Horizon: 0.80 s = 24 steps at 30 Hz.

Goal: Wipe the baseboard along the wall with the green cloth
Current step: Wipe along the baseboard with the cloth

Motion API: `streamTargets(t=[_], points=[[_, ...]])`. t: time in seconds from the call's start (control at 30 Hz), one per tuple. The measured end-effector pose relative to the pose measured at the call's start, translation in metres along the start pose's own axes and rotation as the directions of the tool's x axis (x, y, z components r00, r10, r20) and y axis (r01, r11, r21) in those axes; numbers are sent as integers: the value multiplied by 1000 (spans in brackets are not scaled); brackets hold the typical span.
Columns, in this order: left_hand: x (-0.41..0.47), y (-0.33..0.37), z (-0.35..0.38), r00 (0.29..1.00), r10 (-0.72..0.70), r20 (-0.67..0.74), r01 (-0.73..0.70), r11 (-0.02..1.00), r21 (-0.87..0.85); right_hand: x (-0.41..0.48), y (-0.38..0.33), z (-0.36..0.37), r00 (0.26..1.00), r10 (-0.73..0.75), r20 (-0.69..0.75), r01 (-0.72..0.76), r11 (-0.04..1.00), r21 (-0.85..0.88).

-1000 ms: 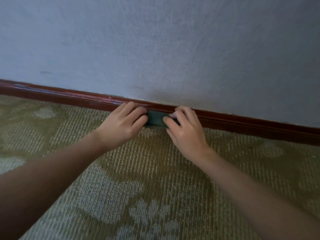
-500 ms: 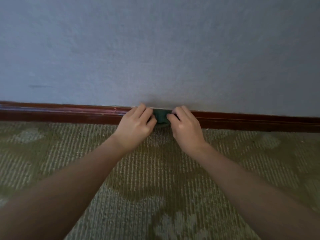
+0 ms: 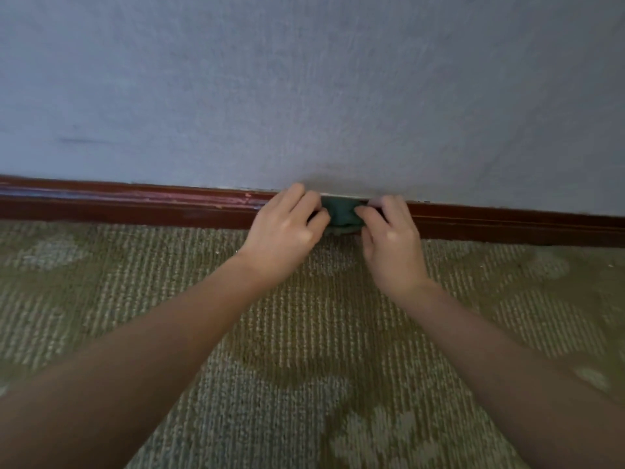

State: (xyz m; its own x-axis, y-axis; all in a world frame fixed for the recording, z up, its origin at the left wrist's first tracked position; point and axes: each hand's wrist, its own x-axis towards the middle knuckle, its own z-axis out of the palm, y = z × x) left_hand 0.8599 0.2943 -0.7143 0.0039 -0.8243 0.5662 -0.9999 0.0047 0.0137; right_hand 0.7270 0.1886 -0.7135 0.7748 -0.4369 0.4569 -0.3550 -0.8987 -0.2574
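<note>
The green cloth (image 3: 341, 215) is bunched into a small wad and is held against the face of the dark red-brown baseboard (image 3: 135, 206), right of the frame's centre, where the grey wall (image 3: 304, 79) meets the floor. Its lower edge is seen just above the patterned olive carpet (image 3: 304, 333); contact with the carpet cannot be determined.

The cloth is grasped by 2 hands. Its left end is gripped by the left hand (image 3: 287, 228), whose fingers are curled over it. Its right end is pinched by the right hand (image 3: 389, 238) between thumb and curled fingers. Only the middle part of the cloth is exposed between the hands.

Scuffed, paler patches are noted on the baseboard left of the hands.
</note>
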Motion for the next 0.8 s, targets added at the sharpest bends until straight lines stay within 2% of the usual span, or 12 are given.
streamTargets(t=[0.1, 0.2, 0.33, 0.5, 0.67, 0.8], points=[[-10, -5, -1, 998, -64, -26, 63, 998, -15, 3, -7, 10, 999, -45, 4, 45, 998, 48], [-10, 11, 3, 989, -135, -68, 131, 990, -58, -5, 2, 9, 998, 41, -37, -38, 996, 75], [-8, 7, 9, 999, -1, -40, 0, 999, -34, -12, 9, 9, 998, 25, -59, -23, 999, 39], [-19, -8, 6, 993, 105, 53, -107, 994, 29, -8, -9, 20, 998, 34, -47, -30, 997, 77], [-29, -21, 1, 989, 123, 82, -128, 989, 67, -3, -6, 18, 997, -71, 42, 68, 995, 74], [-19, -13, 4, 983, 157, 94, -164, 984, 70, -5, -2, 11, 998, -51, 36, 49, 997, 63]])
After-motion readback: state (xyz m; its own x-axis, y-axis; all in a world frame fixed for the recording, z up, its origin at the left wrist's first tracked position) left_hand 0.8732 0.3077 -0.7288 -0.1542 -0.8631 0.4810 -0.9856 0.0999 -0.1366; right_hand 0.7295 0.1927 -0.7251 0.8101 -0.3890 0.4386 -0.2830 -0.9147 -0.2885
